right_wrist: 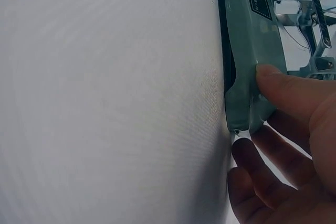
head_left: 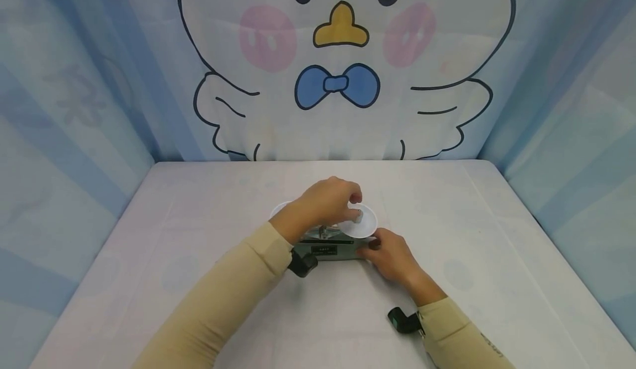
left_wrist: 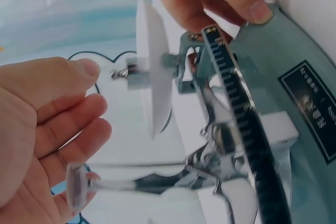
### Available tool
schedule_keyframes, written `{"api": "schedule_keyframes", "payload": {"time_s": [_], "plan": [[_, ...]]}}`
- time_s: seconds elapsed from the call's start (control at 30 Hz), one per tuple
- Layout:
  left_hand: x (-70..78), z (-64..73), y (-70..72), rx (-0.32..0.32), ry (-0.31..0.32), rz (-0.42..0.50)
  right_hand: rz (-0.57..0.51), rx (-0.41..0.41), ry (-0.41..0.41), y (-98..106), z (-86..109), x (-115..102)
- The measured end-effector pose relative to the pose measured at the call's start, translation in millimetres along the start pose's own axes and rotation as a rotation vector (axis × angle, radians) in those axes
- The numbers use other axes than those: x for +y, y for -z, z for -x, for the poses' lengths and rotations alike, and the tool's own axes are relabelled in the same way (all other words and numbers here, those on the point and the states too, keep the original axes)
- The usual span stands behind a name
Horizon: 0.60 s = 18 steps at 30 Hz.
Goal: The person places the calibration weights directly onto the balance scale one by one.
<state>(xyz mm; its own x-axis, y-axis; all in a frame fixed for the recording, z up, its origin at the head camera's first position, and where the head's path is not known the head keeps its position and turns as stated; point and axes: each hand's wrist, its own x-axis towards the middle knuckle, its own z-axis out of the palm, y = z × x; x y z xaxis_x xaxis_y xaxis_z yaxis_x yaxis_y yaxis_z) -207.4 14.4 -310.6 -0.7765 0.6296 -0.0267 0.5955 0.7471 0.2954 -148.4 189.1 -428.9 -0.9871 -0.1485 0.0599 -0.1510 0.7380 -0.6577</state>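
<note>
A balance scale with a grey-green base [head_left: 343, 253] and white pans stands on the table in the head view. My left hand [head_left: 329, 199] hovers over its right pan [head_left: 369, 226]. On that pan sits a small knobbed metal weight [left_wrist: 138, 77]; in the left wrist view my thumb and fingers are spread apart from its knob. My right hand [head_left: 392, 256] grips the right end of the base, thumb [right_wrist: 283, 90] on its green face and fingers round the end. My left forearm partly hides the left pan [head_left: 277, 208].
The white table [head_left: 208, 209] runs back to a curtain [head_left: 348, 131] printed with a cartoon bird, and blue curtains hang on both sides. A dark camera sits on each wrist. The scale's graduated beam [left_wrist: 236, 93] and metal arms stand close to my left fingers.
</note>
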Motion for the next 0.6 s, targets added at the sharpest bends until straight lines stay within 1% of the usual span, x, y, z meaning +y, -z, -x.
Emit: {"api": "schedule_keyframes", "payload": {"time_s": [0.13, 0.27, 0.43, 0.6], "plan": [[-6.6, 6.9, 5.8, 0.038, 0.001, 0.080, 0.002, 0.000, -0.005, -1, -0.6, 0], [-14.6, 17.5, 12.6, 0.088, 0.007, 0.145, 0.004, 0.002, -0.002, -1, -0.9, 0], [-25.2, 34.4, 19.1, 0.136, 0.044, 0.158, 0.000, 0.004, 0.002, -1, -0.9, 1], [-35.3, 51.1, 21.0, 0.181, 0.085, 0.164, -0.003, 0.009, -0.001, -1, -1.0, 2]]}}
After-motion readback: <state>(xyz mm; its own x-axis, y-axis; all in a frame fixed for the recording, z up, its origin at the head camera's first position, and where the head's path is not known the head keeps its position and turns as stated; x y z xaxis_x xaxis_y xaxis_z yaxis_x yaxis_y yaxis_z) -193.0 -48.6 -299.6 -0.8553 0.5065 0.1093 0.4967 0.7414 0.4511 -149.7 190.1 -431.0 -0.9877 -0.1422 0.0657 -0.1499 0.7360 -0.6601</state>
